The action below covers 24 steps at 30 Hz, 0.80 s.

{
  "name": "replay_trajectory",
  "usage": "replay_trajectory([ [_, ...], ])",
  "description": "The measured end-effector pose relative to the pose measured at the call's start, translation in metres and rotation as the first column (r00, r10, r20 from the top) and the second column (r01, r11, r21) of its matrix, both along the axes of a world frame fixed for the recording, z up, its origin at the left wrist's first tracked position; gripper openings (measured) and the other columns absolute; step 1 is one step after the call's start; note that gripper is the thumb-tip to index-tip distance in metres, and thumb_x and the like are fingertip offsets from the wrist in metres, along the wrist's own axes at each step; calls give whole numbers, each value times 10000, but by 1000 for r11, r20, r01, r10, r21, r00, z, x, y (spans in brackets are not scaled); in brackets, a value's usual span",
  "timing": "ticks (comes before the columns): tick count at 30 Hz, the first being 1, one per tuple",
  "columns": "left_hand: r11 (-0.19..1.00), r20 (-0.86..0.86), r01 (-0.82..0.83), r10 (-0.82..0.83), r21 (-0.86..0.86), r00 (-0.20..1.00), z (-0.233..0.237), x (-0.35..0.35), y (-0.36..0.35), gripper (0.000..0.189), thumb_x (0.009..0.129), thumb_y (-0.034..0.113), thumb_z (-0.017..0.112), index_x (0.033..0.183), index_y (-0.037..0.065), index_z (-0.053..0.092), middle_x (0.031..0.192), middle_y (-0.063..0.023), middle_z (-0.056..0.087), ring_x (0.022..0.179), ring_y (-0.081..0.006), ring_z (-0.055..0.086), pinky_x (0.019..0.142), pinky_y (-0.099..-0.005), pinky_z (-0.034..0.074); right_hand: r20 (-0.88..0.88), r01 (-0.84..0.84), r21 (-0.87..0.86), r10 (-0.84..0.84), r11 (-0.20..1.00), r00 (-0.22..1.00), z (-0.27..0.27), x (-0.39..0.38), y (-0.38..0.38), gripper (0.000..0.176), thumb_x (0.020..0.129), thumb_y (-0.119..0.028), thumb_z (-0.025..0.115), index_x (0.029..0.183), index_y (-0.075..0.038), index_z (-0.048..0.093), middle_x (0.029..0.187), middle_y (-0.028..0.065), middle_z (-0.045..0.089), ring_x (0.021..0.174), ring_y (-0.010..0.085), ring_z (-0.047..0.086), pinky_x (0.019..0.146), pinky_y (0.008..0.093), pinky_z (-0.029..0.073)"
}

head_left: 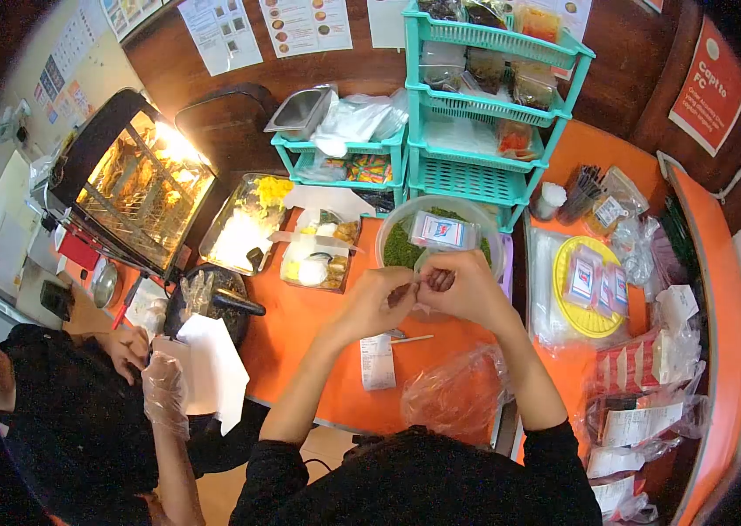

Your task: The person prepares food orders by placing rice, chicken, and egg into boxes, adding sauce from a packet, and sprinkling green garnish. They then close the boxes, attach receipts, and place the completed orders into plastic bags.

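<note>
My left hand (379,302) and my right hand (468,285) meet fingertip to fingertip over the counter. Both are pinched closed, and whatever lies between them is too small or hidden to name. Just behind them stands a round clear tub (385,230) with chopped green leaves (401,250) in it. A clear packet with a red and blue label (443,231) rests on the leaves. Below my hands, a printed receipt (377,362) lies on the orange counter, with a crumpled clear plastic bag (458,390) to its right.
Two filled food boxes (316,270) stand left of the tub, near a metal tray (234,241) and a lit warming cabinet (147,180). At left, a co-worker's gloved hand (164,381) holds a white box (212,368). Turquoise racks (475,180) stand behind; a yellow lid (574,317) holds packets at right.
</note>
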<state>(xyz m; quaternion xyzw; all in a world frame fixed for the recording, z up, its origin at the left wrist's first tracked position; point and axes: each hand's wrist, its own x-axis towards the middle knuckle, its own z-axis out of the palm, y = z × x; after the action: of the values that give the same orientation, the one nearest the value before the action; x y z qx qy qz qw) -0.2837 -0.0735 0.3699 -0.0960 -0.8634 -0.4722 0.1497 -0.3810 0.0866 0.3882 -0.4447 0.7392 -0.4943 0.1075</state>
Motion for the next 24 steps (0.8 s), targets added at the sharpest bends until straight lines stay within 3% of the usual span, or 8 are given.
replay_trajectory([
  [10, 992, -38, 79, -76, 95, 996, 1, 3, -1, 37, 782, -38, 582, 819, -33, 576, 689, -110, 541, 592, -164, 496, 530, -305, 403, 37, -36, -1, 36, 999, 999, 2, 2, 3, 134, 649, -78, 726, 697, 1, 629, 580, 82, 610, 535, 108, 591, 527, 256, 473],
  [13, 991, -29, 99, -96, 94, 995, 7, 4, -2, 28, 782, -46, 577, 806, -34, 570, 688, -106, 544, 601, -146, 493, 532, -288, 398, 193, -6, -56, 17, 998, 981, -1, 3, 2, 139, 644, -85, 729, 691, -6, 625, 579, 66, 602, 538, 91, 574, 523, 255, 465],
  [16, 994, -65, 43, -37, 101, 997, 6, 2, 0, 42, 762, -23, 604, 786, -20, 569, 697, -104, 564, 590, -143, 508, 526, -277, 399, 63, 31, -23, -30, 999, 998, 1, 1, 1, 136, 645, -87, 714, 671, -5, 609, 578, 80, 602, 530, 122, 589, 524, 266, 470],
  [18, 963, 30, -225, 232, -151, 972, 4, 3, -2, 84, 730, 15, 650, 766, -3, 576, 724, -102, 597, 585, -183, 561, 524, -309, 435, -134, 164, 21, -160, 986, 978, 1, -3, 1, 150, 641, -90, 701, 663, -5, 579, 607, 99, 601, 541, 189, 608, 532, 302, 485],
  [19, 963, 36, -225, 233, -148, 972, -1, 4, 1, 84, 730, 15, 650, 766, -3, 576, 724, -102, 597, 585, -183, 561, 524, -309, 435, -129, 163, 26, -158, 986, 979, -2, -1, 0, 150, 641, -90, 701, 663, -5, 579, 607, 99, 601, 541, 189, 608, 532, 302, 485],
  [21, 818, -129, -440, 424, -372, 897, -7, -2, 8, 115, 698, 34, 676, 777, 29, 592, 732, -82, 616, 578, -242, 595, 512, -369, 457, -292, 233, -61, -241, 971, 926, -8, -3, -9, 181, 636, -101, 698, 667, -4, 549, 639, 114, 591, 564, 252, 605, 542, 348, 489],
  [22, 817, -130, -441, 424, -370, 896, -5, -2, 10, 115, 698, 34, 676, 777, 29, 592, 732, -82, 616, 578, -242, 595, 512, -369, 457, -294, 232, -61, -240, 971, 925, -11, -2, -13, 181, 636, -101, 698, 667, -4, 549, 639, 114, 591, 564, 252, 605, 542, 348, 489],
  [24, 735, -70, -532, 558, -421, 827, 3, -3, 12, 303, 672, 54, 688, 965, 54, 612, 844, -145, 648, 668, -312, 642, 558, -402, 504, -474, 369, -76, -359, 926, 804, -14, 1, -17, 202, 636, -109, 704, 677, -6, 535, 656, 115, 579, 572, 270, 593, 548, 380, 485],
])
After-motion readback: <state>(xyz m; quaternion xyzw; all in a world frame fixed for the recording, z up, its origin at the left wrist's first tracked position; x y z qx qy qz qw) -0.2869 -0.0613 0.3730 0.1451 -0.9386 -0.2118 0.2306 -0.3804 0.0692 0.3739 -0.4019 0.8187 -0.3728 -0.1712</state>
